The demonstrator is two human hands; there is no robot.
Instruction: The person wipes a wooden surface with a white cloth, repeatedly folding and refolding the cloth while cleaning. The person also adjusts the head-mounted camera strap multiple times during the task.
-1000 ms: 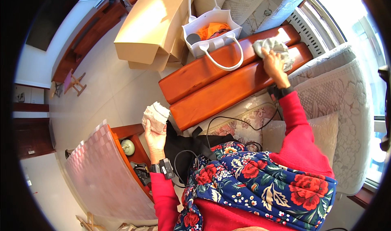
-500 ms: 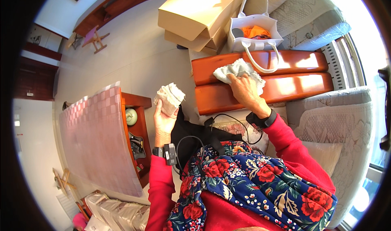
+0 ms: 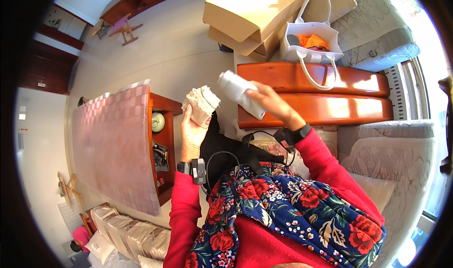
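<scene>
My left hand [image 3: 192,133] is closed round a folded cream cloth [image 3: 202,102] with frayed edges, held up in front of my body. To its right, my right hand [image 3: 272,102] grips a pale white cloth [image 3: 238,92], which now hangs long and bunched from the fingers. That cloth is over the left end of a glossy red-brown wooden top [image 3: 321,108] made of two panels; I cannot tell whether it touches the wood.
A white handbag [image 3: 311,55] with orange fabric inside stands at the far panel, beside cardboard boxes [image 3: 255,13]. On the left is a table under a pink checked cover [image 3: 113,150], its open shelf holding a pale green round pot [image 3: 157,122]. A grey sofa [image 3: 391,159] lies right.
My right hand has lifted the white cloth off the wooden top and moved left, toward the cream cloth. The cloth was spread out and is now bunched lengthwise. The view has shifted slightly.
</scene>
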